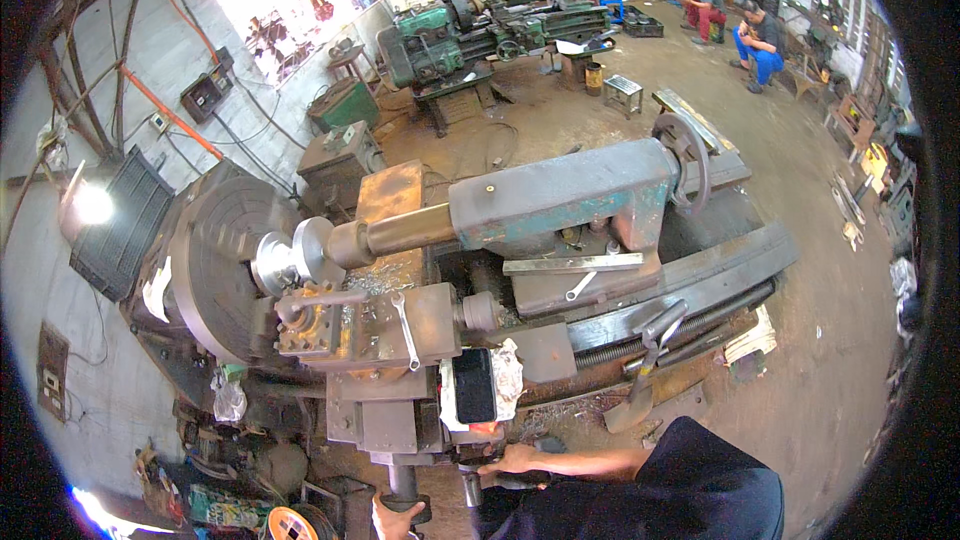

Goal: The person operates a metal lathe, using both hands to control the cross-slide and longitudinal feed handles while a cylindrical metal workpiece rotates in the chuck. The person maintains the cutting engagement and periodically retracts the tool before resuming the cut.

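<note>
I stand at a large old lathe [700, 285] and look down on its carriage [400, 340]. My left hand [393, 520] is closed round the dark cross-slide handle [405, 485] at the bottom edge. To its right, my right hand [515, 460] grips a carriage handwheel [472, 485], with its forearm reaching in from my dark sleeve. Above them stands the tool post [310, 325], close to a shiny round workpiece [290, 260] on the big faceplate [215, 270]. The tailstock [570, 205] pushes its brass-coloured quill [410, 230] against the workpiece.
A wrench [405, 330] lies on the carriage, and a black phone [473, 385] rests on a white cloth. A second wrench [580, 285] sits below the tailstock. A work lamp [90, 205] shines at left. Other green lathes [450, 35] and seated people [760, 40] are behind.
</note>
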The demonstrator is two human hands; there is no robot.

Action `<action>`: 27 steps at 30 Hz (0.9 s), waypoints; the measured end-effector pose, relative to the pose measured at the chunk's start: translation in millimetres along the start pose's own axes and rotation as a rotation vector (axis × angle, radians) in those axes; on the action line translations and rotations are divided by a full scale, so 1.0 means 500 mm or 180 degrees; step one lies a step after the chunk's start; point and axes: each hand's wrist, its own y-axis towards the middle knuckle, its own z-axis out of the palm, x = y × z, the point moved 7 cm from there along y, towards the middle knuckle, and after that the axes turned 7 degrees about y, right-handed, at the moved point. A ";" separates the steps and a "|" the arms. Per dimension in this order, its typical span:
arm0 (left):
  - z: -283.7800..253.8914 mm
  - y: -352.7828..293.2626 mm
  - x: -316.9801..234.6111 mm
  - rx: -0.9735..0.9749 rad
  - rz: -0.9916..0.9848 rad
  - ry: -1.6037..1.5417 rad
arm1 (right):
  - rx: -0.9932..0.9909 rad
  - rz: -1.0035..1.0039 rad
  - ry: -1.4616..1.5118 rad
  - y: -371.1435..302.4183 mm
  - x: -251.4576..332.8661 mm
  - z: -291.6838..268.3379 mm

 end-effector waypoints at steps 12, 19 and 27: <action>0.015 0.024 0.071 -0.0418 -0.0080 0.0643 | -0.0502 -0.0436 0.0369 -0.007 -0.006 -0.011; 0.018 0.023 0.077 -0.0226 -0.0177 0.0427 | -0.0002 0.0051 0.0045 -0.032 -0.001 -0.023; 0.005 0.014 0.050 -0.0293 -0.0060 0.0500 | -0.0348 -0.0391 0.0502 -0.081 0.041 -0.056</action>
